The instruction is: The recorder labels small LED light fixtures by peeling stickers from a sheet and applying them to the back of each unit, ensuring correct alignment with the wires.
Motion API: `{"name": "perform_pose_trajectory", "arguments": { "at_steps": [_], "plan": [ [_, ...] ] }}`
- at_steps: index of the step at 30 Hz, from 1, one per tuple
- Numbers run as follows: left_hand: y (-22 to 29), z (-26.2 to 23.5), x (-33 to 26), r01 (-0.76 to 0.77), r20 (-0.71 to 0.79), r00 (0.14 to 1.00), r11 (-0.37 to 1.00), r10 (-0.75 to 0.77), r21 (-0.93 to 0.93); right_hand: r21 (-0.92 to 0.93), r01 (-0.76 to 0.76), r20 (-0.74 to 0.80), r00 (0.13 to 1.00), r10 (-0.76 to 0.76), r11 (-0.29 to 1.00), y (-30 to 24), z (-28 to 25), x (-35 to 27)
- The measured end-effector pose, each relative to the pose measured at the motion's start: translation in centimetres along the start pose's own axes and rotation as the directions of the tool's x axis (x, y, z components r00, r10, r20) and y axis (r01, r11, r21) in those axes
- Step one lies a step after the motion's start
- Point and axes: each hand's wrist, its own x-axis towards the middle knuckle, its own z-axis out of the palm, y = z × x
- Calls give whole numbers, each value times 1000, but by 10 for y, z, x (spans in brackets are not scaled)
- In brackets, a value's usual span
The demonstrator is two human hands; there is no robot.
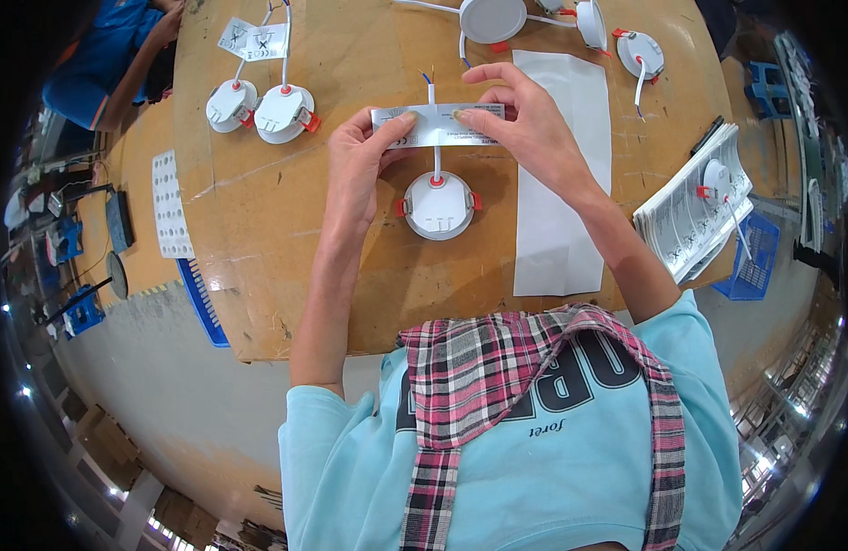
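Observation:
A white label strip [433, 127] is pinched at both ends, by my left hand [358, 165] at its left end and by my right hand [520, 115] at its right end. The strip crosses the white cable [436, 161] of a round white downlight [439, 206] with red spring clips, lying face down on the cardboard-covered table [286, 230] just below my hands. The cable's bare wire tips stick out above the strip.
Two more downlights [259, 108] with labelled cables lie at the far left, several others [571, 23] at the far edge. A long white backing sheet [560, 174] lies to the right, beside a stack of leaflets [695, 211] with a downlight on top. Another person in blue [112, 55] works at far left.

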Motion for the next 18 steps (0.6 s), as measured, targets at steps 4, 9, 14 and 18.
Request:
{"name": "perform_pose_trajectory", "arguments": {
  "at_steps": [4, 9, 14, 18],
  "plan": [
    [-2, -1, 1, 5, 2, 1000, 1000, -5, -19, 2, -1, -8, 1000, 1, 1000, 2, 1, 1],
    [-2, -1, 2, 12, 24, 1000, 999, -11, -50, -29, 8, -37, 999, -9, 1000, 3, 2, 2],
    [-4, -1, 2, 11, 30, 1000, 998, -9, -69, 4, 1, -44, 999, -1, 1000, 6, 5, 2],
    [-3, -2, 1, 18, 43, 999, 995, -14, -95, 7, 11, -61, 998, -11, 1000, 7, 7, 1]
  ]
}}
